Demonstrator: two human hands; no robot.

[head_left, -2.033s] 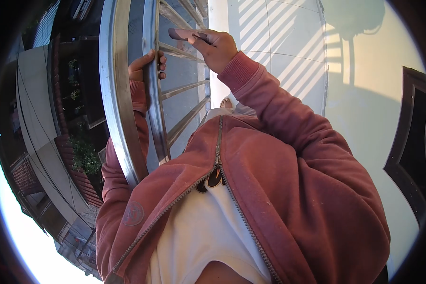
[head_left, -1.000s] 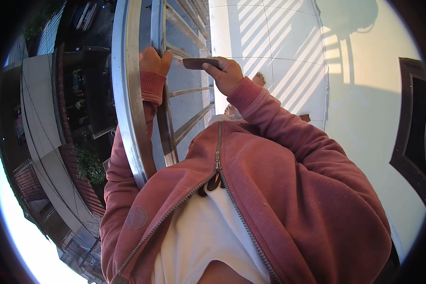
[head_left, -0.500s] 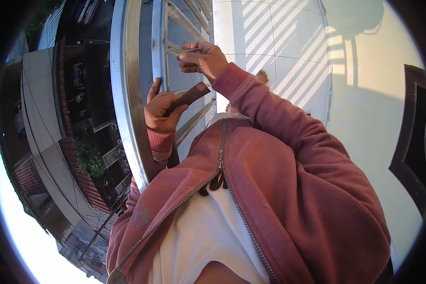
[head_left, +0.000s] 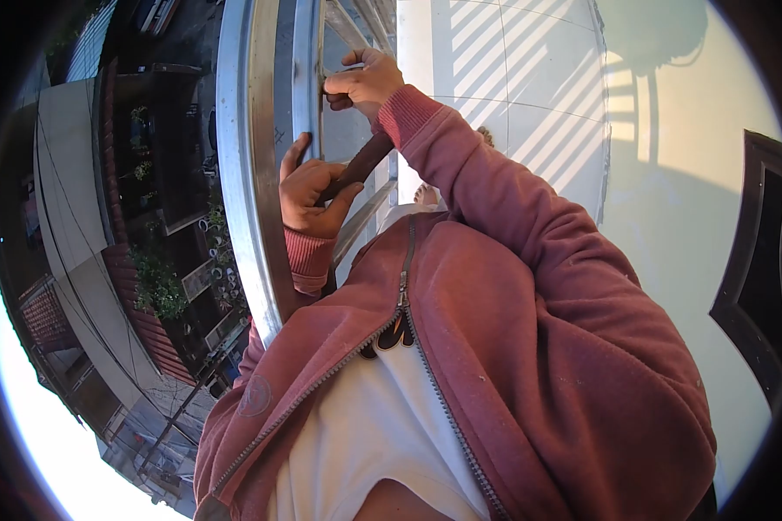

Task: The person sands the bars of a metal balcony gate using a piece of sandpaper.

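My left hand (head_left: pixel 311 195) is closed around a dark brown folded strip (head_left: pixel 367 162) that looks like sandpaper. Its far end reaches up to my right cuff. One finger of this hand stretches out against the inner bar (head_left: pixel 306 82) of the metal railing. Farther along that same bar is my right hand (head_left: pixel 367 85), with fingers curled and thumb pressed in at the bar's edge. Whatever it pinches, if anything, is hidden. The wide top rail (head_left: pixel 250 165) runs just left of both hands.
Slanted metal bars (head_left: pixel 346 24) cross below my hands. A tiled floor (head_left: pixel 469 74) with striped shadows and my bare feet lies to the right, beside a pale wall (head_left: pixel 660 195) and a dark frame (head_left: pixel 747 260). Beyond the railing are roofs, plants (head_left: pixel 158 286) and wires far below.
Both hands have shifted slightly in view along with the railing. My right hand has come against the inner bar, and the brown strip's end now meets my right cuff.
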